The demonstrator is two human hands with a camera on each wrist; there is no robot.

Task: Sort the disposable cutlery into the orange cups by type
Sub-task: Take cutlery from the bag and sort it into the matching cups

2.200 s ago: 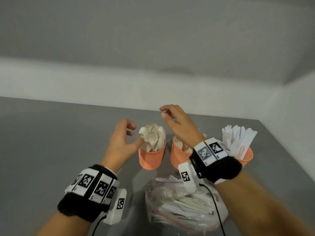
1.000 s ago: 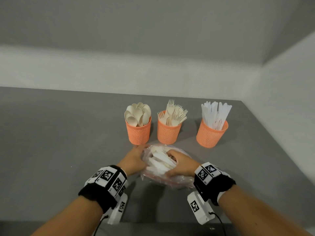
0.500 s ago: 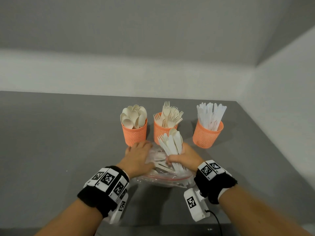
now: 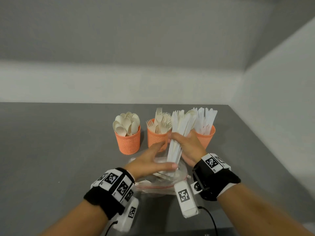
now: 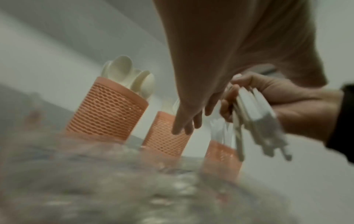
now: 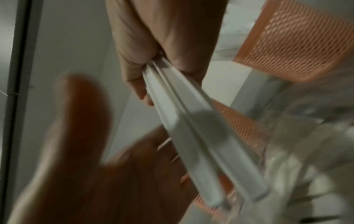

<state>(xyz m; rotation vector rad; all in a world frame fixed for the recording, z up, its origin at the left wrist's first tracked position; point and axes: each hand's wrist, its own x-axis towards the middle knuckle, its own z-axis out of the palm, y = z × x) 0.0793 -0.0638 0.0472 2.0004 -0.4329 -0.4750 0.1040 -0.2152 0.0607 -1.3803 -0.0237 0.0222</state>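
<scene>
My right hand (image 4: 185, 143) grips a bundle of white cutlery (image 4: 179, 133) upright above a clear plastic bag (image 4: 163, 183) on the grey table. The bundle (image 6: 193, 125) shows between thumb and fingers in the right wrist view, and its lower ends (image 5: 256, 118) hang blurred in the left wrist view. My left hand (image 4: 150, 160) lies flat and open over the bag, fingers straight. Behind stand three orange cups: the left one (image 4: 128, 142) holds spoons, the middle one (image 4: 154, 137) forks, the right one (image 4: 207, 137) white knives.
A white wall runs along the table's far edge and right side, close to the knife cup. Bare grey tabletop (image 4: 51, 150) spreads to the left of the cups. A cable (image 4: 211, 218) trails from my right wrist device.
My right hand has lifted the cutlery bundle higher out of the bag and toward the right. My left hand has flattened on the bag, fingers stretched toward the middle cup.
</scene>
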